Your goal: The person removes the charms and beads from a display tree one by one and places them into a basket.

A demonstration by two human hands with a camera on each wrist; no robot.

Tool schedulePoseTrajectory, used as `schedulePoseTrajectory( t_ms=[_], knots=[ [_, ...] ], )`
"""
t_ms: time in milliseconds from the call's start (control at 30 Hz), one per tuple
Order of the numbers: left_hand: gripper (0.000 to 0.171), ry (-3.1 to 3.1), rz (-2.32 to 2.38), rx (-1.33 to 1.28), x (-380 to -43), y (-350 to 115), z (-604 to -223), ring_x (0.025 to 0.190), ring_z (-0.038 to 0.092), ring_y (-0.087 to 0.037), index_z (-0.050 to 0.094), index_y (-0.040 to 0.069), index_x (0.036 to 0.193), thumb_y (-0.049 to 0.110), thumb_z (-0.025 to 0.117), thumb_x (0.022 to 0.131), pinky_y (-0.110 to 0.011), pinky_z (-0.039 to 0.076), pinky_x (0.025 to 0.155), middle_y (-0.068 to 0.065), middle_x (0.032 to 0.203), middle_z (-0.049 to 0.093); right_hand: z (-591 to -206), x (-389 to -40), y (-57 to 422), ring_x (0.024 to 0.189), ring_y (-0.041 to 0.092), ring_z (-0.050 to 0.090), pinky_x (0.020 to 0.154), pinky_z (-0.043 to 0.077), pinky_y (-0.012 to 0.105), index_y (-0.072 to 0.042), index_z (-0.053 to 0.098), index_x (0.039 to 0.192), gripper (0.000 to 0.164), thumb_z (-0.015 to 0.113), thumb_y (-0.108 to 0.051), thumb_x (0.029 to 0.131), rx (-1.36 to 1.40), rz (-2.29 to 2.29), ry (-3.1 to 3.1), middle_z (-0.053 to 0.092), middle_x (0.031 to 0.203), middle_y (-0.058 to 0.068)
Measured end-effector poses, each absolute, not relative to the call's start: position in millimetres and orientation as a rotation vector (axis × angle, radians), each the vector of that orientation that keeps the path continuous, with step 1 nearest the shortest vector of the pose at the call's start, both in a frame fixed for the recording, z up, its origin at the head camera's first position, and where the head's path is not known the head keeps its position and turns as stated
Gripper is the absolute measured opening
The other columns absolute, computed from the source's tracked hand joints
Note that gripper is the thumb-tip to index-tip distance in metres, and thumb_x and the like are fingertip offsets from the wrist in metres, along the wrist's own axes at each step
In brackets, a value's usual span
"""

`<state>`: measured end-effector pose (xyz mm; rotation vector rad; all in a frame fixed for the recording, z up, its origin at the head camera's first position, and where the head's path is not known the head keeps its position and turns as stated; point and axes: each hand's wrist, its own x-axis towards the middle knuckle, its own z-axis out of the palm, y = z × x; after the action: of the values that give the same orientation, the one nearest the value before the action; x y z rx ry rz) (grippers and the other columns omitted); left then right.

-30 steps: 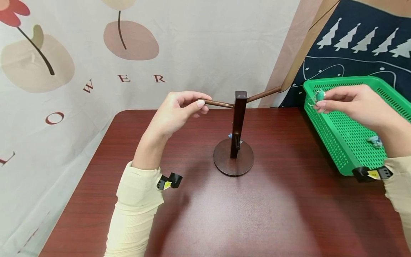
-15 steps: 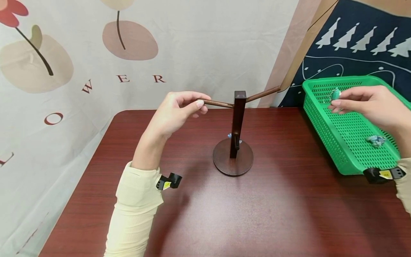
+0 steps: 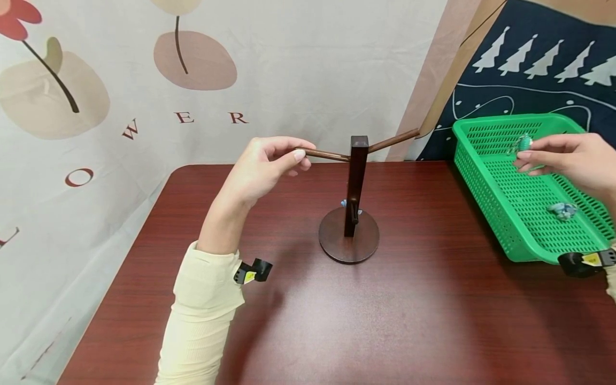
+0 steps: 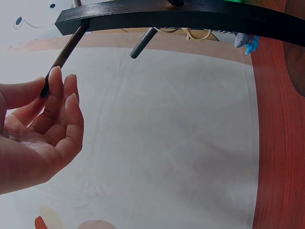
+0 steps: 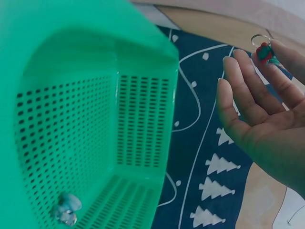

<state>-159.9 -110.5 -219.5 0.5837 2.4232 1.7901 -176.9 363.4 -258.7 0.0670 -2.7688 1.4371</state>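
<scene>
My left hand (image 3: 267, 170) pinches the end of a thin wooden peg (image 3: 327, 155) between thumb and fingers. The peg sticks out from a dark wooden stand (image 3: 356, 184), upright on a round base. With thumb and fingertips my right hand (image 3: 572, 158) holds a small green keychain (image 3: 525, 142) over the green basket (image 3: 491, 214). In the right wrist view the keychain (image 5: 263, 52) also shows red and has a metal ring. A small blue trinket (image 3: 344, 203) is partly hidden behind the stand; the left wrist view shows a grey-and-blue figure (image 4: 251, 44) there.
Inside the perforated basket lies a bluish-grey trinket with clear parts (image 3: 563, 210). Another peg (image 3: 394, 140) rises from the stand's right side, and a short one (image 3: 355, 211) points forward lower down. A printed cloth (image 3: 298, 80) hangs behind the reddish-brown table (image 3: 385, 321).
My right hand has moved to the right with the keychain, from the basket's left rim to over its inside. The left hand keeps its pinch on the peg.
</scene>
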Motion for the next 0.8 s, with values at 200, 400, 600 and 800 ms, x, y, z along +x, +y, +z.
schedulePoseTrajectory(
  t_ms=[200,400,600,800],
  knots=[
    [0.021,2.414,1.796,0.579,-160.4,-110.8,-219.7,0.086,0.060,-0.025,0.064,0.000,0.108,0.006,0.055,0.091,-0.031,0.047,0.076,-0.013,0.082,0.064,-267.1,-179.3,375.2,0.063,0.000,0.062,0.054,0.049,0.018,-0.031,0.062,0.082,0.017,0.056,-0.017,0.091,0.019,1.409,-2.802,0.064,0.070,-0.016],
    [0.021,2.420,1.800,0.581,-160.8,-110.2,-219.8,0.081,0.060,-0.018,0.064,-0.001,0.108,0.006,0.055,0.090,-0.032,0.047,0.075,-0.007,0.078,0.064,-273.0,-181.3,383.3,0.063,-0.002,0.060,0.055,0.048,0.019,-0.038,0.055,0.082,0.017,0.053,-0.024,0.093,-0.049,1.327,-2.879,0.061,0.069,-0.020],
    [0.021,2.417,1.799,0.575,-160.9,-110.6,-219.5,0.082,0.060,-0.019,0.064,-0.001,0.108,0.006,0.055,0.091,-0.032,0.047,0.076,-0.009,0.079,0.064,-278.4,-181.3,389.7,0.062,-0.002,0.060,0.054,0.048,0.019,-0.043,0.055,0.079,0.023,0.051,-0.025,0.093,-0.060,1.341,-2.870,0.060,0.068,-0.021],
    [0.021,2.426,1.792,0.570,-160.2,-110.4,-219.1,0.085,0.060,-0.024,0.064,-0.001,0.108,0.006,0.055,0.091,-0.030,0.047,0.075,-0.009,0.080,0.064,-279.3,-179.3,391.7,0.062,-0.002,0.060,0.054,0.047,0.018,-0.043,0.057,0.079,0.025,0.050,-0.025,0.094,-0.070,1.403,-2.847,0.061,0.069,-0.022]
  ],
)
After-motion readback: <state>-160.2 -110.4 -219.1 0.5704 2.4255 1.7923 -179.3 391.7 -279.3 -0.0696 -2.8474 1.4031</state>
